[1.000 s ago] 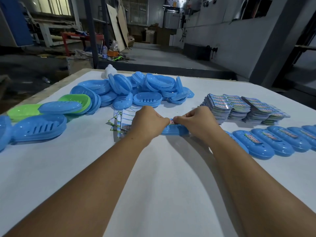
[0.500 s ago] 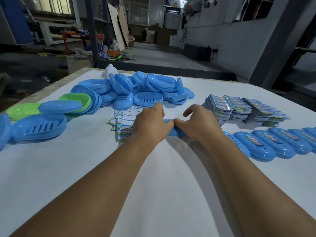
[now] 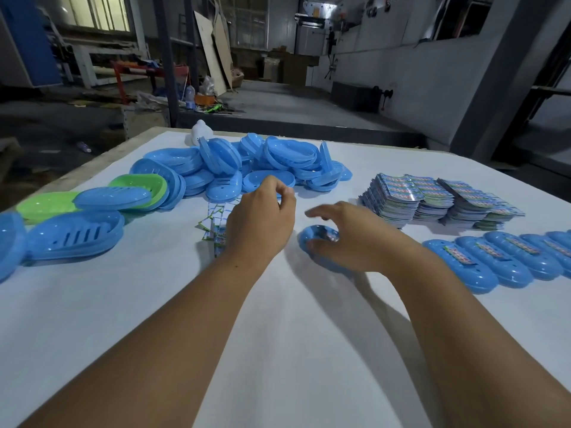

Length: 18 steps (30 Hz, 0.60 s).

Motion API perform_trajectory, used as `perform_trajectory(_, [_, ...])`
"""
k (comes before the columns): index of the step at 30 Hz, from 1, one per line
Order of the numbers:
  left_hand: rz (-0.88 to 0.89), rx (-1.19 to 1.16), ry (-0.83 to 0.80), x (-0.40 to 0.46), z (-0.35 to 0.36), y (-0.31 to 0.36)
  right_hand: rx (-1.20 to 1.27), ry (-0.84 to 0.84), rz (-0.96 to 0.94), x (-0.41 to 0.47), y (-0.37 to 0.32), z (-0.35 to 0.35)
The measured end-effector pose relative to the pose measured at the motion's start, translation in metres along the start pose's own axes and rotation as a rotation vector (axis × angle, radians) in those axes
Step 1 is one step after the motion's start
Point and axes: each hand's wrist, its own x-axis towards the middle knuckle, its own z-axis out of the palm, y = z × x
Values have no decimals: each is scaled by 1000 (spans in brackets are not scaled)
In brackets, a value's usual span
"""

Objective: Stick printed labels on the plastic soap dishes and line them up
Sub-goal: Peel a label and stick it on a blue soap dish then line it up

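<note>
A blue soap dish (image 3: 318, 242) with a printed label on top lies on the white table (image 3: 278, 335) in front of me. My right hand (image 3: 349, 239) arches over it, fingers spread and straight above it, thumb touching its near left end. My left hand (image 3: 262, 217) hovers off the dish, just in front of the pile of unlabelled blue dishes (image 3: 265, 162); its fingers are loosely curled and I see nothing in them. A row of labelled blue dishes (image 3: 482, 261) runs along the right. Stacks of printed labels (image 3: 408, 199) sit behind that row.
Loose label strips (image 3: 211, 223) lie partly under my left hand. Green dishes (image 3: 139, 186) and large blue dishes (image 3: 74, 239) lie at the left. A small white object (image 3: 200, 135) stands at the table's far edge. Beyond it is workshop floor.
Both hands were pressing on the dish together. My left hand has lifted off toward the pile, and my right hand's fingers have opened above the dish, which has barely moved.
</note>
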Motion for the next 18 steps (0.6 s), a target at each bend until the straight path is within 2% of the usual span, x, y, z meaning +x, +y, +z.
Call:
perform_trajectory(6, [-36,-7,-9,2,0,-3,-148,-151,261,-17,10,-21])
perform_trajectory(18, [-26,0,-15,2,0,-6,-205,-151,366,-26,34,-39])
